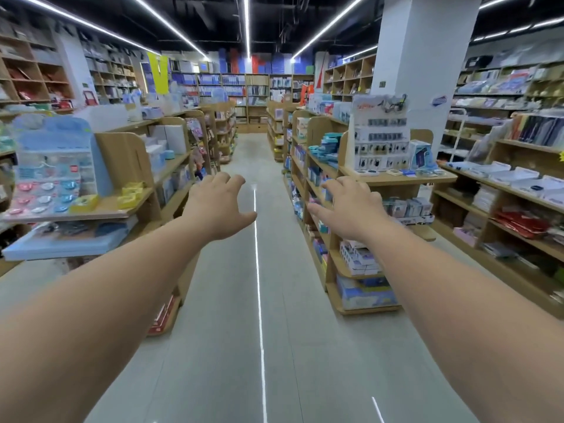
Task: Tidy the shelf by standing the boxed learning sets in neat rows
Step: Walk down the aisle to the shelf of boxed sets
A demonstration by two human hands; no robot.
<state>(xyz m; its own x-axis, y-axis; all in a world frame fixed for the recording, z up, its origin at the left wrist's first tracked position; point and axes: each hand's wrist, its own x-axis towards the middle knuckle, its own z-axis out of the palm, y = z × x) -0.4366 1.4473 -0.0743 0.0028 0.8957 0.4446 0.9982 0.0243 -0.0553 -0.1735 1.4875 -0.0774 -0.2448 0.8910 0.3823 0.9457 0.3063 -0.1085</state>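
Both my arms stretch forward over a shop aisle. My left hand (218,206) is held out palm down with fingers spread and holds nothing. My right hand (346,207) is the same, open and empty, in front of a wooden shelf unit (396,178) on the right. Small boxed sets (358,257) lie on a lower level of that unit, and a large blue box (364,293) sits on its bottom level. Neither hand touches any shelf or box. I cannot tell which boxes are the learning sets.
A grey tiled aisle (259,300) runs straight ahead between wooden shelf rows. On the left, an end shelf (100,209) holds small coloured items and yellow boxes. A white pillar (424,56) rises at the right, with a further stocked shelf (503,190) beyond.
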